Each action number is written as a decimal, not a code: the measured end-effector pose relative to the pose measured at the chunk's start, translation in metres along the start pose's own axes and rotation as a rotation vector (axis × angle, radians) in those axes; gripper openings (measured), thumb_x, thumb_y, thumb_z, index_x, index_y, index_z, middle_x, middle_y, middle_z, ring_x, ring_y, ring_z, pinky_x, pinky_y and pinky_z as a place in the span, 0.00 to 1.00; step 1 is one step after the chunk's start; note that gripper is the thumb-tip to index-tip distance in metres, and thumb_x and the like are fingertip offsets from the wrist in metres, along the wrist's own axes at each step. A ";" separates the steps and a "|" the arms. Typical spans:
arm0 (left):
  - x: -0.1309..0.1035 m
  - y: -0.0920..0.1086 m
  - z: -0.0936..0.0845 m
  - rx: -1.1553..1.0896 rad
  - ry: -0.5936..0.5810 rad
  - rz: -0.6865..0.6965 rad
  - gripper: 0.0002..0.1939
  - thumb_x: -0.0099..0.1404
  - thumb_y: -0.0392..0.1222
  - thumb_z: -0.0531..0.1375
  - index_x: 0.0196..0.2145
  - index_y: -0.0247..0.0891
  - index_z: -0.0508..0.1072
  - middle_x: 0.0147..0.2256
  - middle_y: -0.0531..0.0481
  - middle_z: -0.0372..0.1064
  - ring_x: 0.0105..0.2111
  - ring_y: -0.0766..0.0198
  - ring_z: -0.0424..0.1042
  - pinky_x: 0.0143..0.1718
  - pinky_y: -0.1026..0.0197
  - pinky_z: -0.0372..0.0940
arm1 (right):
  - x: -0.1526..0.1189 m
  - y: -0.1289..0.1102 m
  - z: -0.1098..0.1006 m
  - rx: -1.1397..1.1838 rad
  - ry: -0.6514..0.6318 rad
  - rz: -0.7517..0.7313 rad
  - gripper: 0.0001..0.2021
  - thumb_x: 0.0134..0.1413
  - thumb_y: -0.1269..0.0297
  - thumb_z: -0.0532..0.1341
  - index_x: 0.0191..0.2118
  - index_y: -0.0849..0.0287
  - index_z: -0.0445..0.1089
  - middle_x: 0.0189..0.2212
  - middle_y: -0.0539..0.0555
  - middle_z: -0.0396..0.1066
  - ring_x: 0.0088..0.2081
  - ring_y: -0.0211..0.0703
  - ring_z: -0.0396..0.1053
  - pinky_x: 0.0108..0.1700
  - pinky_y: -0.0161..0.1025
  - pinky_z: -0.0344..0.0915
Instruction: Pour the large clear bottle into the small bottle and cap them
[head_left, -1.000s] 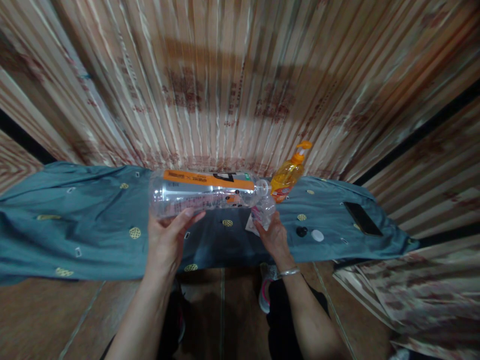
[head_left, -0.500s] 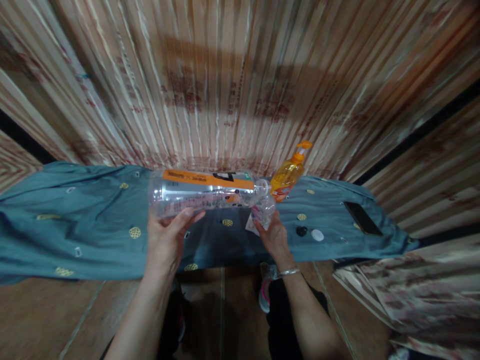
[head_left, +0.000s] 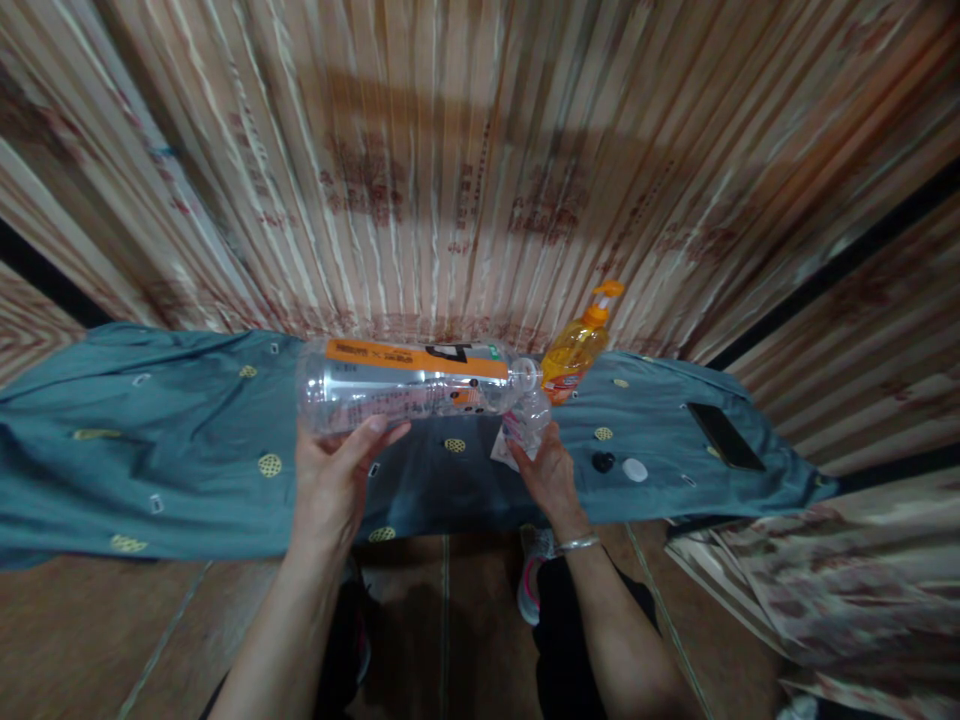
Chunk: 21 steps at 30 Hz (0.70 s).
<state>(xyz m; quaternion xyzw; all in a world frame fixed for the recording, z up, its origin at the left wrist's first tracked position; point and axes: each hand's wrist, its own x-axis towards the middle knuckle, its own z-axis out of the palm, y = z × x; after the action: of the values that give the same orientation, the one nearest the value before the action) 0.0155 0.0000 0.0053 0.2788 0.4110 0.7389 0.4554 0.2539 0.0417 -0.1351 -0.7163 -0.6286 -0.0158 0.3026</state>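
My left hand [head_left: 337,475] grips a large clear plastic bottle [head_left: 405,385] with an orange and silver label from below, near its base. The bottle lies level, its uncapped mouth pointing right. Under that mouth, my right hand [head_left: 546,465] is closed round a small clear plastic bottle [head_left: 531,415]. The two bottles' mouths meet or nearly meet; I cannot tell whether they touch. Something whitish, perhaps a paper or label, shows beside the small bottle. Just behind stands a pump bottle [head_left: 574,358] of yellow-orange liquid with an orange pump head.
A teal patterned cloth [head_left: 202,430] covers the narrow table. Right of my right hand lie a black cap [head_left: 603,461] and a white round cap [head_left: 634,470]. Farther right is a black phone [head_left: 726,437]. Pleated curtains [head_left: 450,150] hang close behind and at the right.
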 end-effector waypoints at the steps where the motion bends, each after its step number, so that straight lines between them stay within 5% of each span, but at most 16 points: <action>1: 0.000 0.000 0.000 0.000 -0.001 0.000 0.25 0.39 0.41 0.77 0.37 0.39 0.76 0.35 0.51 0.76 0.36 0.59 0.75 0.38 0.52 0.78 | 0.000 0.000 0.000 0.010 0.001 -0.003 0.30 0.62 0.52 0.59 0.59 0.74 0.58 0.42 0.72 0.78 0.41 0.59 0.79 0.41 0.46 0.72; 21: 0.002 -0.002 -0.001 -0.011 -0.002 0.006 0.23 0.39 0.41 0.77 0.34 0.38 0.77 0.33 0.53 0.76 0.34 0.61 0.75 0.36 0.55 0.78 | 0.001 -0.001 0.000 0.012 -0.003 0.012 0.29 0.63 0.51 0.58 0.58 0.73 0.60 0.41 0.71 0.78 0.40 0.58 0.79 0.40 0.46 0.72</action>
<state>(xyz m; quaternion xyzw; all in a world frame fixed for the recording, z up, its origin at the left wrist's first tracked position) 0.0146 0.0017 0.0031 0.2783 0.4057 0.7423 0.4549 0.2528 0.0423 -0.1341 -0.7180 -0.6251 -0.0089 0.3060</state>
